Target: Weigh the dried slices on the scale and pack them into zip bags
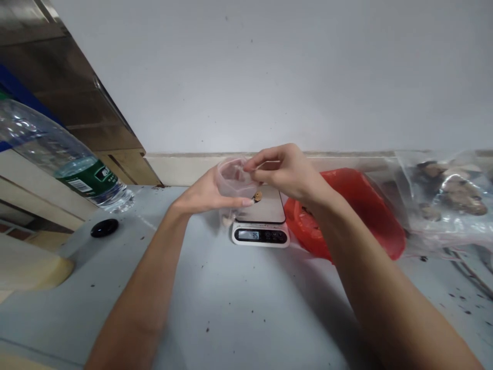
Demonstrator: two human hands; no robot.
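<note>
My left hand (pixel 208 192) is wrapped round a clear plastic bag (pixel 233 182), held with its mouth upward beside the scale. With thumb and fingers pinched together, my right hand (pixel 283 167) grips the bag's rim from the right. Below both hands sits a small digital scale (pixel 265 213) with a white body, its display (pixel 248 235) reading about 35; a decimal point is too small to make out. On its plate lies a small yellowish-brown piece (pixel 258 196), partly hidden by my left thumb. Pale pieces show faintly in the bag's lower end.
A red plastic bag (pixel 358 200) lies open right of the scale. Beyond it are clear bags with brown dried pieces (pixel 460 192). At left stand a water bottle (pixel 77 159) and a black oval object (pixel 105 227). A white wall (pixel 269 77) rises behind; dark crumbs dot the table (pixel 231 308).
</note>
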